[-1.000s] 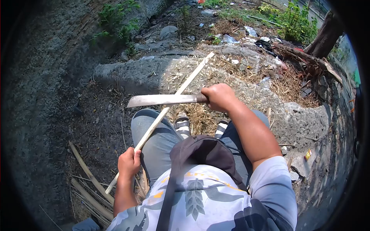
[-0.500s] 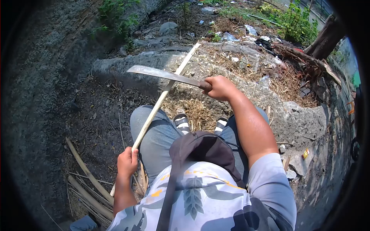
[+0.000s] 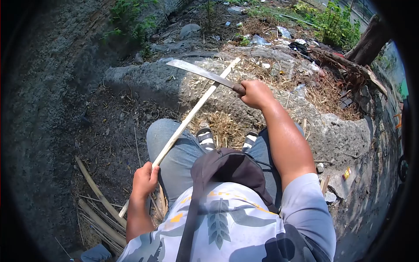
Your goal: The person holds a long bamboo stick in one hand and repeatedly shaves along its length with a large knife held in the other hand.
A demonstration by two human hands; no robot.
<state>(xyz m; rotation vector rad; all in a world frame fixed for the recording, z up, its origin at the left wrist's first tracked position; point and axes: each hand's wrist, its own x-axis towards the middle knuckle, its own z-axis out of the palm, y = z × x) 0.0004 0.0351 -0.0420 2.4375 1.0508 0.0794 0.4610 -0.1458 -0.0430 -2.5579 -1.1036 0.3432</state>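
My right hand (image 3: 256, 94) is closed round the brown handle of a machete (image 3: 196, 70), its long blade pointing left and away from me. The blade crosses over a pale, stripped wooden stick (image 3: 187, 118) near the stick's far end. Low on the left, my left hand (image 3: 145, 178) grips that stick, thumb along its top; a short tail of it sticks out behind the wrist. The stick slants from there across my left knee toward the stone ledge.
Pale shavings (image 3: 222, 126) cover the ground between my sandalled feet. A low stone ledge (image 3: 144, 78) runs ahead. Bent poles and thin strips (image 3: 98, 187) lie at my left, beside a rough wall (image 3: 43, 109). Litter and a tree stump (image 3: 369, 43) are at the far right.
The machete has moved right and slightly away, toward the far end of the stick. The stick has tilted further right, its far tip shifting right and its near tail showing more to the left.
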